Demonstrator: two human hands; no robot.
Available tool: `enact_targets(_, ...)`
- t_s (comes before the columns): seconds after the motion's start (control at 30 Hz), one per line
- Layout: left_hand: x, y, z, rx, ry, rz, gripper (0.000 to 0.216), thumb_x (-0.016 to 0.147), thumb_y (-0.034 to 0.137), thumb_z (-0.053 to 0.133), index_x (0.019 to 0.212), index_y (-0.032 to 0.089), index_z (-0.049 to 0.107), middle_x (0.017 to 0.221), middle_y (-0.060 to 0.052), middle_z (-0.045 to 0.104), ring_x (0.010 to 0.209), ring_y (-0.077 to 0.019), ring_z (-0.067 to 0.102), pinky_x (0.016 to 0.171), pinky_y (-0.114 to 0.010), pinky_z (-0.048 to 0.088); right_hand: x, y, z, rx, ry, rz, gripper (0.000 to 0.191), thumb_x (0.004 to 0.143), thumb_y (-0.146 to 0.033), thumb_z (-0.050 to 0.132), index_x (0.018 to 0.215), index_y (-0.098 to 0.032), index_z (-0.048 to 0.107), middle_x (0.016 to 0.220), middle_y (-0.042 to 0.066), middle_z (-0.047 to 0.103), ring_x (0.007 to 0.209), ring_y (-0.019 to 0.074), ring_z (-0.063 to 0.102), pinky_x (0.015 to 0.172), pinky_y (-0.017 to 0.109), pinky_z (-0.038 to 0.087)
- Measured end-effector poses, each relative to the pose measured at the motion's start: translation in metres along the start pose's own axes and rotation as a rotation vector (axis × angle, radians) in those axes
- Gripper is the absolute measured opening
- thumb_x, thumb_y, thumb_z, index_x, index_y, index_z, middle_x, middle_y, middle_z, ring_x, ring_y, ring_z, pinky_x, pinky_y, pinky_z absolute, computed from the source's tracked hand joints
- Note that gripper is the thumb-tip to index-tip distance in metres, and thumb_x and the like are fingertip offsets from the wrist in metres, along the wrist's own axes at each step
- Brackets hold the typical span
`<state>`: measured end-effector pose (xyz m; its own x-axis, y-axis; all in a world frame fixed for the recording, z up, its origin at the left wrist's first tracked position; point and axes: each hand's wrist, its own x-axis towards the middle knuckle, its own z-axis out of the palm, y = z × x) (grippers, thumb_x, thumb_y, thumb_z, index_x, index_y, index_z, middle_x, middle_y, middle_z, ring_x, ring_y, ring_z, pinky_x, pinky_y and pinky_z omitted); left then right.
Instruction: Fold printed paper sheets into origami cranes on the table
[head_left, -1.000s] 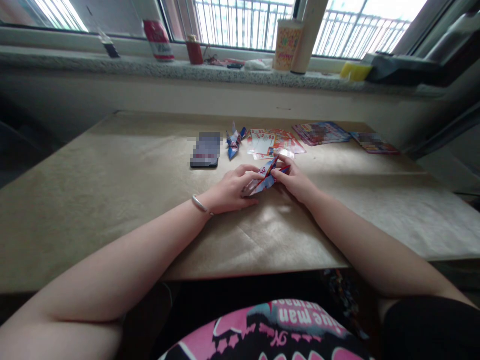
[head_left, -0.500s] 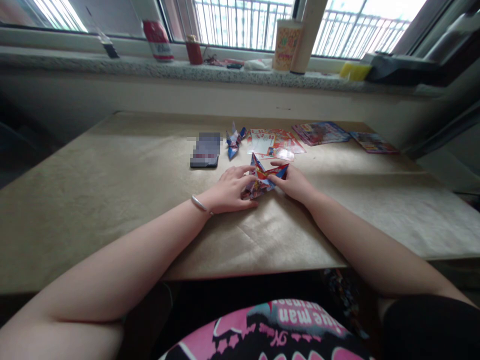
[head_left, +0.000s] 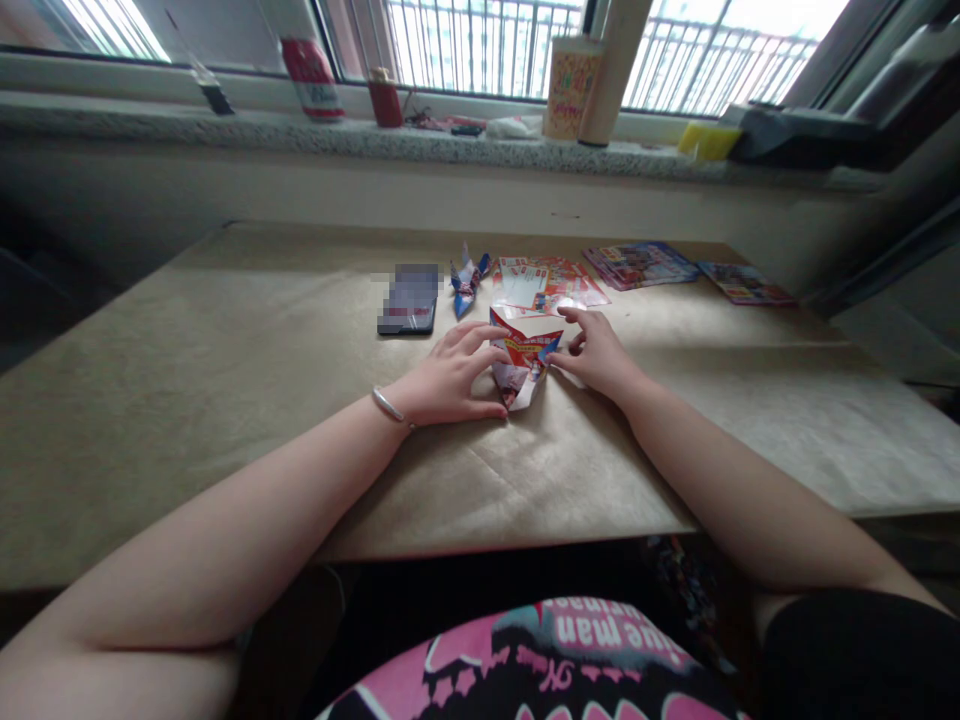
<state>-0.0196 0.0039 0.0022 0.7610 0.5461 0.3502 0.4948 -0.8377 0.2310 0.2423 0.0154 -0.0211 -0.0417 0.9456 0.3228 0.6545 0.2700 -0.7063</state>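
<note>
Mid-fold: L hand (head_left: 450, 380) at 9 o'clock & R hand (head_left: 596, 355) at 3 pinch printed paper (head_left: 525, 358) on tabletop (head_left: 225, 380), other fingers loosely spread. Next crease prob. needs edges aligned.

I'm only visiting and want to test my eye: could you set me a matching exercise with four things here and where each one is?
Things:
1 phone
2 folded leaflet
3 red can
4 bracelet

Places:
A on the windowsill
B around the left wrist
C flat on the table, beside the blue paper figure
D between the left hand and right hand

Pairs: 1-C, 2-D, 3-A, 4-B.
</note>
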Motion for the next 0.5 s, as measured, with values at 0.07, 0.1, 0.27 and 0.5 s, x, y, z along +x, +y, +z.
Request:
enact_targets(0.07, 0.0, -0.002, 0.001, 0.0, 0.049, 0.017, 0.043, 0.078, 0.045, 0.072, 0.114, 0.025, 0.06, 0.141, -0.007, 0.049, 0.136, -0.0286, 0.036, 0.116, -0.049, 0.029, -0.001, -0.004, -0.002, -0.087, 0.022, -0.061, 0.045, 0.064, -0.023, 0.078, 0.108, -0.02, 0.066, 0.116, 0.01, 0.054, 0.076, 0.0153, 0.057, 0.076, 0.036, 0.055)
enact_targets(0.1, 0.0, -0.004, 0.002, 0.001, 0.076, 0.019, 0.037, 0.08, 0.043, 0.071, 0.111, 0.024, 0.061, 0.137, -0.007, 0.052, 0.135, -0.0274, 0.038, 0.115, -0.047, 0.03, -0.001, -0.006, -0.002, -0.117, 0.006, -0.103, 0.032, 0.066, -0.022, 0.076, 0.097, -0.019, 0.069, 0.109, 0.009, 0.056, 0.08, 0.017, 0.057, 0.076, 0.036, 0.054)
enact_targets(0.27, 0.002, -0.011, 0.007, -0.036, 0.144, -0.036, 0.024, 0.081, 0.038, 0.07, 0.099, 0.023, 0.066, 0.124, -0.005, 0.063, 0.123, -0.0246, 0.048, 0.11, -0.044, 0.036, -0.003, -0.012, -0.003, -0.159, -0.17, -0.315, 0.011, 0.077, -0.014, 0.063, 0.079, -0.021, 0.071, 0.084, 0.005, 0.064, 0.086, 0.0196, 0.059, 0.08, 0.035, 0.051)
enact_targets(0.5, 0.003, -0.012, 0.005, -0.066, 0.11, -0.15, 0.021, 0.081, 0.04, 0.068, 0.091, 0.021, 0.068, 0.115, -0.006, 0.067, 0.11, -0.0235, 0.056, 0.103, -0.043, 0.04, -0.009, -0.023, -0.012, -0.239, -0.307, -0.335, 0.02, 0.08, -0.022, 0.06, 0.096, -0.02, 0.073, 0.102, 0.008, 0.067, 0.103, 0.0235, 0.059, 0.095, 0.038, 0.045)
